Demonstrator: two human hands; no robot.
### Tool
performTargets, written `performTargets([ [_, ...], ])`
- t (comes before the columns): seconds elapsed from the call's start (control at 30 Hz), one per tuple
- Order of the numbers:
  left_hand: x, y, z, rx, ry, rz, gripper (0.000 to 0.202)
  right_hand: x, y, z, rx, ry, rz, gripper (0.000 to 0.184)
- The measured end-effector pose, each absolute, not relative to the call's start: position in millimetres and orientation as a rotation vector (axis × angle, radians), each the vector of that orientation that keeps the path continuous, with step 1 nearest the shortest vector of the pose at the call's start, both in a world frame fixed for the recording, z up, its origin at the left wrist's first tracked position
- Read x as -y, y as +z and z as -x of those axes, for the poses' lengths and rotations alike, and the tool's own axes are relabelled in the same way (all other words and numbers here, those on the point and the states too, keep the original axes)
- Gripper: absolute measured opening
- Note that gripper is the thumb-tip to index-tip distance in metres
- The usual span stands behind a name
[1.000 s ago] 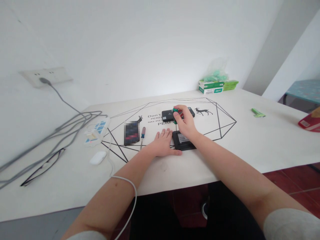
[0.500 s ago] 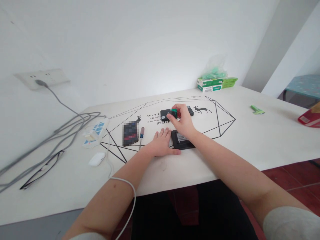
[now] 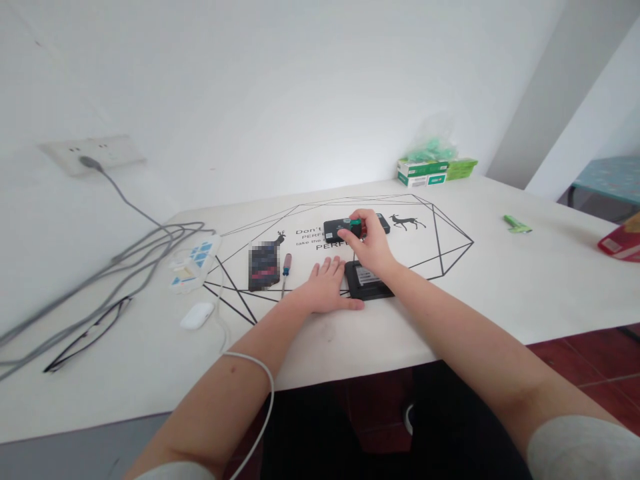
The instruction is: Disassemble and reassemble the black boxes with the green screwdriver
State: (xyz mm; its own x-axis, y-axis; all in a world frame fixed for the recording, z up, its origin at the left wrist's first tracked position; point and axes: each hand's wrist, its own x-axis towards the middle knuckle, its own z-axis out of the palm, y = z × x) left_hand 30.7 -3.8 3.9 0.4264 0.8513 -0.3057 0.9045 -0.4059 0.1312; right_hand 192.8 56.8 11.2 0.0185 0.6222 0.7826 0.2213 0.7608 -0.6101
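Note:
My right hand (image 3: 370, 247) is closed round the green handle of a small screwdriver (image 3: 355, 225), held upright over a flat black device (image 3: 367, 283) on the white table (image 3: 150, 360). The shaft is mostly hidden behind my fingers. My left hand (image 3: 327, 288) lies flat and open on the table, its thumb against the near left edge of that device. A second black box (image 3: 335, 231) lies just beyond my right hand.
A phone (image 3: 263, 266) and a red-and-blue screwdriver (image 3: 285, 272) lie left of my hands. Further left are a power strip (image 3: 193, 260) with grey cables, a white earbud case (image 3: 197, 315) and glasses (image 3: 87, 333). Green boxes (image 3: 423, 172), a green lighter (image 3: 517, 225) and a red packet (image 3: 623, 242) sit to the right.
My right hand's fingers have shifted round the green handle, which has turned slightly. My left hand and the black device have stayed put.

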Motion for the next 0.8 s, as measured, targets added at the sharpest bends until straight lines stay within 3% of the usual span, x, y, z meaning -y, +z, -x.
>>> performTargets([
  [0.27,1.7,0.7,-29.0,-1.526,-0.275,-2.416,0.139,-50.1,18.0,-194.5,1.659,0.45,0.592,0.034],
  [0.47,0.9,0.0,-27.5,-1.519,-0.289,-2.428,0.135,-53.4,16.7,-193.3,1.656,0.337,0.631,0.026],
  [0.7,2.7,2.9,-29.3,-1.525,-0.288,-2.415,0.138,-55.8,11.8,-191.4,1.562,0.39,0.697,0.039],
  [0.8,3.4,3.8,-30.0,-1.529,-0.29,-2.412,0.138,-53.0,12.8,-191.6,1.605,0.364,0.647,0.033],
])
